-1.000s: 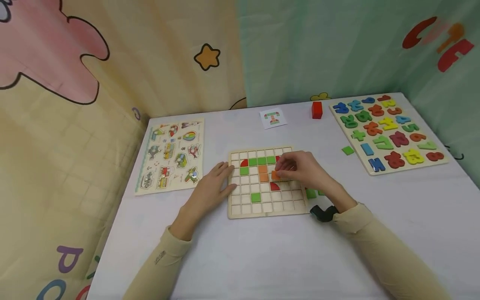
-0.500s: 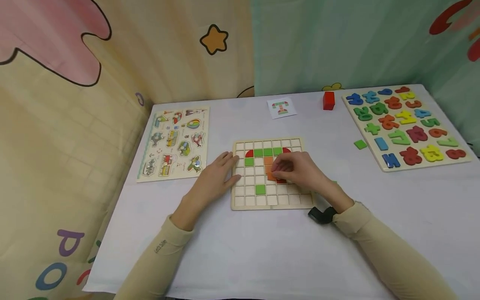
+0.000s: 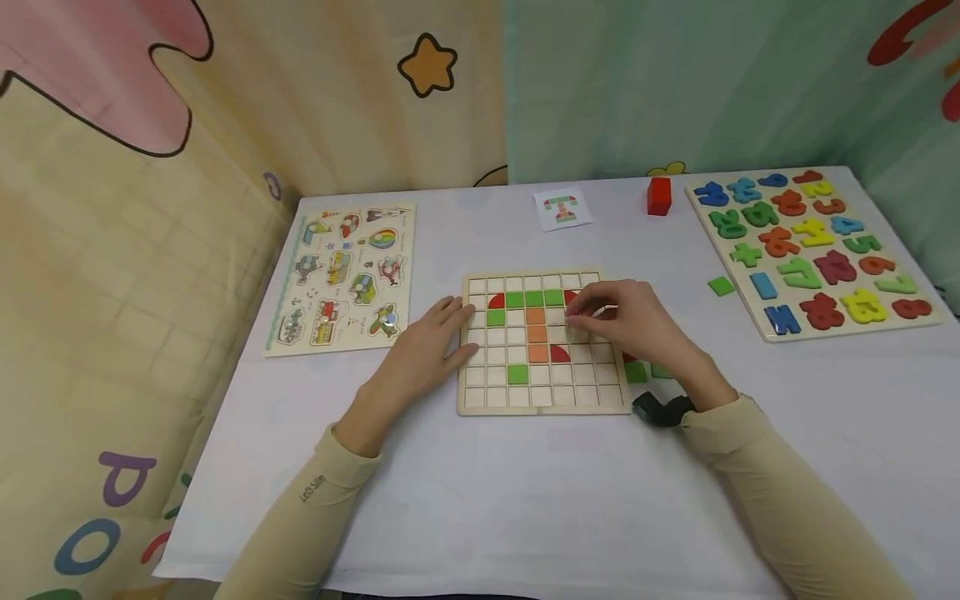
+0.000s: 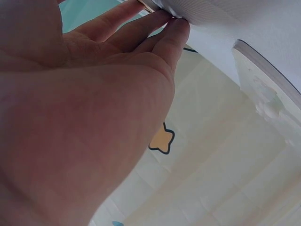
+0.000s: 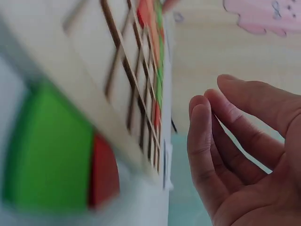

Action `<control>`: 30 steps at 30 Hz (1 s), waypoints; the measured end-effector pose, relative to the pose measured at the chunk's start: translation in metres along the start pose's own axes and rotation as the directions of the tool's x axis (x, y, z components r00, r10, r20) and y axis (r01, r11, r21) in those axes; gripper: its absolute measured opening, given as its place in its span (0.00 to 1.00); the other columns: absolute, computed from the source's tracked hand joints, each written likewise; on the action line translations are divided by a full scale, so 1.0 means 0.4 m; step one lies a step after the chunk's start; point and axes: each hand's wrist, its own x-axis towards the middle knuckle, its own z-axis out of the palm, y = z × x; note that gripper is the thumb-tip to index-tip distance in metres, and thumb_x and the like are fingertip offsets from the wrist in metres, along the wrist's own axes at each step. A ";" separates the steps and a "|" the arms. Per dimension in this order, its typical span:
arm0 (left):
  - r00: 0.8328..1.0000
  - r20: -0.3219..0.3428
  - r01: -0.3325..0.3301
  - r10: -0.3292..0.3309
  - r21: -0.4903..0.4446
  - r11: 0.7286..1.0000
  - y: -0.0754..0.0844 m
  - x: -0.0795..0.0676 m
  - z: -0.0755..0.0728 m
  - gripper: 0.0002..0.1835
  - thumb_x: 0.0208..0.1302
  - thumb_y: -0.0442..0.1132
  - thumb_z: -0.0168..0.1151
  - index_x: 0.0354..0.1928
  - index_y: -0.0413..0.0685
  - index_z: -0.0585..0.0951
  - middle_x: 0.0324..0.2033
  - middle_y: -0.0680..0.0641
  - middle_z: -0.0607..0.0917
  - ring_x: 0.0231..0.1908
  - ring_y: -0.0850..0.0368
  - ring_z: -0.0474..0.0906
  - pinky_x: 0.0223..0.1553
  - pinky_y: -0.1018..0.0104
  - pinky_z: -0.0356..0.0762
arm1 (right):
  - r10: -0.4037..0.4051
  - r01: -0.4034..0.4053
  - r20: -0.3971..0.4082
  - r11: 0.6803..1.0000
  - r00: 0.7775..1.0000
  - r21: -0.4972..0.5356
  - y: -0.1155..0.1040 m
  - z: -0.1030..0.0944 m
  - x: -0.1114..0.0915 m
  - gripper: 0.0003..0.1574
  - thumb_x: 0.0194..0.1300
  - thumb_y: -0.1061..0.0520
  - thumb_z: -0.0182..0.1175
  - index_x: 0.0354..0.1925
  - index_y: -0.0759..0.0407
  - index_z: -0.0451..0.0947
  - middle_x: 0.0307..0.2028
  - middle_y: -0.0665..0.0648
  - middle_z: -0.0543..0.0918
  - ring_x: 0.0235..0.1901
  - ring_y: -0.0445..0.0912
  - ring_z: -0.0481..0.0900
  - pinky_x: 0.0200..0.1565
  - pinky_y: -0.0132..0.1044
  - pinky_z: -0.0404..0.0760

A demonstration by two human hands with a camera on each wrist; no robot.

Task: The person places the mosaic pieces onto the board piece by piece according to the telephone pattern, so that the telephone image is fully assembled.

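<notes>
A wooden grid board [image 3: 487, 404] lies at the table's middle. It holds a row of green tiles [image 3: 533, 298] with red quarter-rounds at each end, a column of three orange tiles [image 3: 537, 335], a red quarter-round [image 3: 558, 354] and a single green tile [image 3: 517, 374]. My left hand [image 3: 450, 333] rests flat on the board's left edge, fingers straight [image 4: 160, 33]. My right hand [image 3: 585, 312] hovers over the board's right part, fingers loosely bent and empty [image 5: 221, 141]. Loose green [image 3: 636, 372] and red [image 3: 628, 357] pieces lie just right of the board, also seen close up [image 5: 47, 150].
A pattern card [image 3: 562, 208] and a red block [image 3: 658, 197] sit at the back. A number puzzle [image 3: 810, 250] lies at the right with a green tile [image 3: 721, 286] beside it. A vehicle puzzle [image 3: 341, 275] lies at the left. Curtains close in the table's back and left.
The orange tile my right hand pinched now sits in the grid as the column's lowest piece. That hand has let go and drawn back to the right. The left hand stayed put.
</notes>
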 end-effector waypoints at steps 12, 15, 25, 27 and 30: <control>1.000 -0.006 -0.008 0.008 0.000 1.000 0.002 0.000 -0.010 0.34 0.76 0.50 0.64 0.78 0.44 0.69 0.79 0.39 0.67 0.80 0.42 0.59 0.77 0.44 0.65 | 0.312 -0.295 -0.196 0.949 0.930 0.114 0.147 -0.191 -0.028 0.29 0.73 0.36 0.64 0.61 0.53 0.83 0.53 0.53 0.86 0.49 0.44 0.79 0.49 0.31 0.76; 1.000 -0.008 -0.014 0.014 -0.003 1.000 0.000 0.000 -0.008 0.34 0.76 0.49 0.64 0.78 0.44 0.69 0.78 0.38 0.67 0.80 0.42 0.59 0.77 0.44 0.65 | 0.389 -0.372 -0.239 0.921 0.890 0.111 0.173 -0.228 -0.048 0.33 0.74 0.34 0.62 0.65 0.52 0.81 0.55 0.53 0.83 0.49 0.44 0.78 0.48 0.31 0.76; 1.000 -0.016 -0.006 0.006 -0.013 1.000 0.005 -0.003 -0.007 0.34 0.76 0.50 0.65 0.77 0.44 0.70 0.78 0.38 0.68 0.80 0.42 0.59 0.77 0.43 0.65 | 0.498 -0.507 -0.234 0.862 0.835 0.025 0.216 -0.288 -0.085 0.39 0.77 0.34 0.57 0.69 0.61 0.75 0.62 0.66 0.76 0.56 0.56 0.73 0.48 0.41 0.76; 1.000 -0.015 -0.005 0.005 -0.014 1.000 0.006 -0.003 -0.007 0.34 0.76 0.50 0.65 0.77 0.44 0.70 0.78 0.38 0.68 0.80 0.42 0.59 0.77 0.43 0.65 | 0.502 -0.515 -0.230 0.857 0.834 0.004 0.220 -0.289 -0.088 0.39 0.77 0.36 0.58 0.69 0.64 0.75 0.61 0.69 0.76 0.55 0.59 0.74 0.47 0.41 0.76; 1.000 -0.013 -0.006 0.005 -0.013 1.000 0.007 -0.003 -0.006 0.34 0.76 0.50 0.65 0.77 0.45 0.70 0.78 0.39 0.68 0.80 0.42 0.60 0.77 0.43 0.65 | 0.517 -0.534 -0.223 0.845 0.826 -0.018 0.223 -0.288 -0.091 0.38 0.78 0.37 0.58 0.69 0.65 0.74 0.61 0.71 0.76 0.52 0.61 0.77 0.45 0.40 0.77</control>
